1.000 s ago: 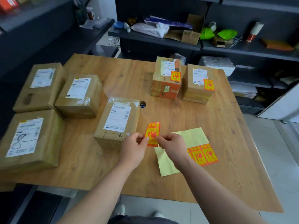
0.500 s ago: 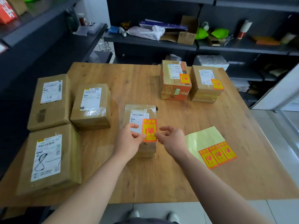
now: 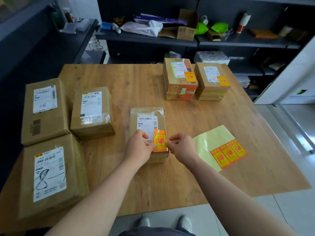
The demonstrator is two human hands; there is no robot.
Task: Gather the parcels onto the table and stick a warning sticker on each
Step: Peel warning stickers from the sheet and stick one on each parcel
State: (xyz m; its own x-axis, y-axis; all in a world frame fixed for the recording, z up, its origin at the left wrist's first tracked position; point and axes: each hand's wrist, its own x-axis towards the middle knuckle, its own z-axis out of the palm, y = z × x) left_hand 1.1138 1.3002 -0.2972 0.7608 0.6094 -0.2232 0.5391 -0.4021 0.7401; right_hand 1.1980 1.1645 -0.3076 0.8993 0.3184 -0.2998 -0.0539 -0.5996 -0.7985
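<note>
At frame centre, the left hand (image 3: 139, 148) and right hand (image 3: 181, 147) each pinch a lower edge of the sticker (image 3: 159, 139) over the parcel (image 3: 146, 114) on the surface (image 3: 136, 82).

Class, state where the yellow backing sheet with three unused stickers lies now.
In the head view, the backing sheet lies flat on the table, near its right edge, just right of the right hand.
</note>
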